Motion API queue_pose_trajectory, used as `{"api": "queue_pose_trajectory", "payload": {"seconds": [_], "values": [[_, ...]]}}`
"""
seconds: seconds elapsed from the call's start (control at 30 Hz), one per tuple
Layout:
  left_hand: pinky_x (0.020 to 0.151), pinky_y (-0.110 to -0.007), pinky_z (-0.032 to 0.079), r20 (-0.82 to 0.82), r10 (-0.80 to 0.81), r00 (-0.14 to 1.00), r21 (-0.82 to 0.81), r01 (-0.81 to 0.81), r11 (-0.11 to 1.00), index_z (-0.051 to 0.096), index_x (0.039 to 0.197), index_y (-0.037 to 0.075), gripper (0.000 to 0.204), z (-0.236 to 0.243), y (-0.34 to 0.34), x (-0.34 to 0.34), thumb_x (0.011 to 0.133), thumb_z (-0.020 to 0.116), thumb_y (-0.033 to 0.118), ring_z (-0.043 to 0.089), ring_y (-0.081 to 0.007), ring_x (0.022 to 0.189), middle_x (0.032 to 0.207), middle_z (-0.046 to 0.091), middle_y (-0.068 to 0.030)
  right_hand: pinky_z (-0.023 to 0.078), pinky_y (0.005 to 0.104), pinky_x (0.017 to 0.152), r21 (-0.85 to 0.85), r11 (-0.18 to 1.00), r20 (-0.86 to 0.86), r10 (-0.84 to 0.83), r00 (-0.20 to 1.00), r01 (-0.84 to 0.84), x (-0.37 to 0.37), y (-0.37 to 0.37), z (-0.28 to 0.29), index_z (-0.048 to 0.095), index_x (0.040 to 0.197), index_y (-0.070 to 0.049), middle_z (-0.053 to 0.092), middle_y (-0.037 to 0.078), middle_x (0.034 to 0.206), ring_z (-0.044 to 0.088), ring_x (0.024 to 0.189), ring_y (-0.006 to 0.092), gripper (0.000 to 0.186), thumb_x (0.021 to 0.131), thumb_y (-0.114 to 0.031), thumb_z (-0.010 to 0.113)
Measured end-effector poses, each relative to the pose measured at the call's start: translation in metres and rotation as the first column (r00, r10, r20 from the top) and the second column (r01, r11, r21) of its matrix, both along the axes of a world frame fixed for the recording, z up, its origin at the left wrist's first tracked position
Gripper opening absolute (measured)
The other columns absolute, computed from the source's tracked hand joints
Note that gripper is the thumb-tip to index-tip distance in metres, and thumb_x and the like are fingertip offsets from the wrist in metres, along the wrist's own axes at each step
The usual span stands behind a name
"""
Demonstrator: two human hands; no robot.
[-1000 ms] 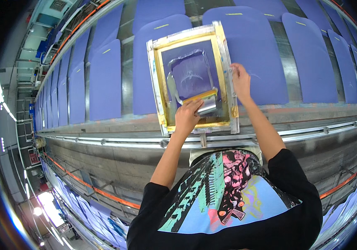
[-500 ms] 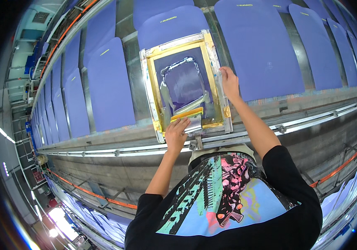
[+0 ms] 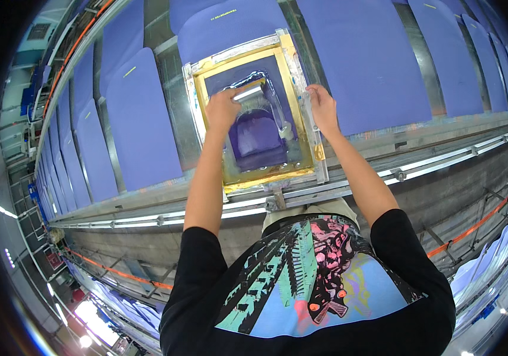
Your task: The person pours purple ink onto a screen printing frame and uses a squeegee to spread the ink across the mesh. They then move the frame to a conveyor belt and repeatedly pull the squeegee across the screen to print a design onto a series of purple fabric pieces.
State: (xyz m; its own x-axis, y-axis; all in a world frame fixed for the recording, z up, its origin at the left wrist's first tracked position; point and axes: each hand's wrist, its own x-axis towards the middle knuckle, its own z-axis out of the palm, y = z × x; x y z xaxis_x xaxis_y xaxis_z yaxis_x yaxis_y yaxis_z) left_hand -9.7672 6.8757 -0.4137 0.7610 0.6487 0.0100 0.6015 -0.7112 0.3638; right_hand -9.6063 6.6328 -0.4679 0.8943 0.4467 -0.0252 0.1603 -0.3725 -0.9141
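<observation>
A screen printing frame (image 3: pixel 294 77) with yellow-taped inner edges lies over a purple-blue fabric panel (image 3: pixel 230 29) in front of me. My left hand (image 3: pixel 222 111) is closed round a squeegee (image 3: pixel 250 93) near the far end of the mesh. Pale, glossy ink (image 3: pixel 283 127) lies in streaks on the mesh, along the right side and round the squeegee. Below the squeegee a dark purple area of mesh (image 3: pixel 260 135) shows. My right hand (image 3: pixel 322 113) has its fingers bent over the frame's right edge, gripping it.
More purple-blue fabric panels (image 3: pixel 363 65) lie in a row along the long table to both sides. A metal rail (image 3: pixel 372 183) runs along the table's near edge, just before my body. Behind me are an orange strip (image 3: pixel 470 219) and another row of panels.
My left hand has pushed the squeegee from the near end of the screen to its far end. The right hand still holds the right edge. My view has shifted slightly.
</observation>
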Motion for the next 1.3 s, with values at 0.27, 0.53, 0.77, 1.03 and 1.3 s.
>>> {"api": "queue_pose_trajectory", "payload": {"seconds": [0.27, 0.53, 0.77, 1.03, 1.3], "values": [[0.073, -0.043, 0.058, 0.282, -0.267, 0.921, 0.205, 0.214, 0.955, 0.082, 0.108, 0.023, 0.046, -0.014, -0.088, -0.077, 0.074, 0.068, -0.005, 0.073, -0.0264, 0.083, 0.092, 0.077, -0.0056, 0.051, 0.0425, 0.067, -0.010, 0.999, -0.027, -0.045, 0.999, 0.044, -0.003, -0.001, 0.008, 0.069, 0.114, -0.006, 0.067, 0.020, 0.080, 0.067, 0.069, 0.0337, 0.018, 0.105, -0.017, 0.059], [0.080, -0.045, 0.059, -0.143, -0.018, 0.990, -0.075, 0.007, 0.997, 0.080, 0.115, 0.025, 0.040, 0.014, 0.039, 0.021, 0.076, 0.072, 0.017, 0.074, -0.0344, 0.091, 0.097, 0.077, -0.0137, 0.052, 0.0424, 0.071, -0.022, 1.000, -0.055, -0.010, 0.998, 0.009, -0.003, 0.001, 0.013, 0.070, 0.114, -0.007, 0.068, 0.021, 0.084, 0.068, 0.073, 0.0345, 0.019, 0.104, -0.018, 0.059], [0.078, -0.045, 0.059, 0.072, -0.138, 0.988, 0.065, 0.134, 0.989, 0.081, 0.101, 0.022, 0.039, -0.009, -0.084, -0.055, 0.075, 0.065, -0.004, 0.073, -0.0295, 0.093, 0.106, 0.078, -0.0040, 0.043, 0.0305, 0.055, 0.097, 0.995, 0.026, -0.031, 0.999, 0.028, 0.005, -0.003, -0.017, 0.071, 0.114, -0.006, 0.058, 0.001, 0.070, 0.050, 0.058, 0.0104, 0.019, 0.106, -0.018, 0.059], [0.100, -0.042, 0.054, 0.240, -0.240, 0.941, -0.017, 0.251, 0.968, 0.074, 0.123, 0.015, 0.051, -0.003, -0.119, -0.135, 0.075, 0.071, -0.004, 0.066, -0.0308, 0.122, 0.130, 0.072, -0.0022, 0.051, 0.0405, 0.071, 0.005, 0.999, 0.189, -0.044, 0.981, 0.044, -0.005, 0.020, 0.032, 0.073, 0.113, -0.008, 0.071, 0.017, 0.083, 0.068, 0.074, 0.0285, 0.019, 0.104, -0.020, 0.060], [0.099, -0.042, 0.055, 0.240, -0.144, 0.960, -0.016, 0.153, 0.988, 0.075, 0.124, 0.015, 0.056, 0.023, -0.002, -0.268, 0.072, 0.069, -0.005, 0.066, -0.0314, 0.121, 0.131, 0.072, -0.0039, 0.042, 0.0401, 0.058, 0.128, 0.992, 0.060, 0.005, 0.998, -0.013, -0.175, 0.159, 0.047, 0.069, 0.113, -0.010, 0.052, 0.012, 0.063, 0.050, 0.057, 0.0207, 0.018, 0.105, -0.021, 0.059]]}}
